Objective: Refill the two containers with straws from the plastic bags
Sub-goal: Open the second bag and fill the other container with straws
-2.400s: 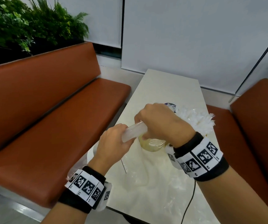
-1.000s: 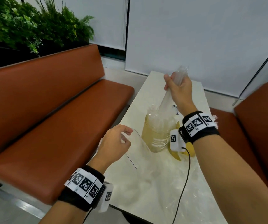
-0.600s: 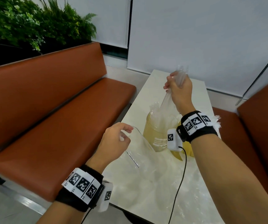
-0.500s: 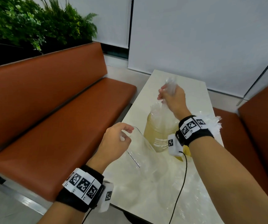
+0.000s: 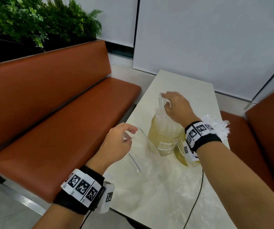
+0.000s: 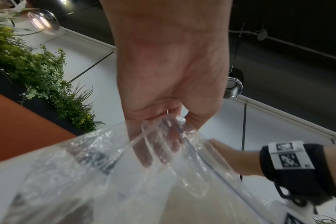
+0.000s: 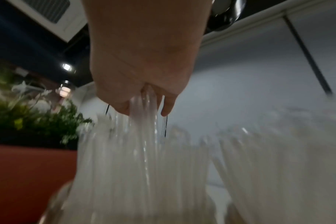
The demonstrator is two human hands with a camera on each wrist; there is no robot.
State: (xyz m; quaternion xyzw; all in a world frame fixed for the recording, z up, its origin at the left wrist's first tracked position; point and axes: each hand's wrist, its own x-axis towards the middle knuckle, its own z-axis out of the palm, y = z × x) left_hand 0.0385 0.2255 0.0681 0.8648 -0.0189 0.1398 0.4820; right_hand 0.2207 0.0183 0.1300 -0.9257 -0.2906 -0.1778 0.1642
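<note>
Straws stand upright in the near container, tops pinched by the right hand directly above; the left hand grips the plastic bag beside it.

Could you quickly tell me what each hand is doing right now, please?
Left hand: pinching the rim of the clear plastic bag.
Right hand: gripping a bunch of clear plastic straws over the yellowish glass jar.
</note>
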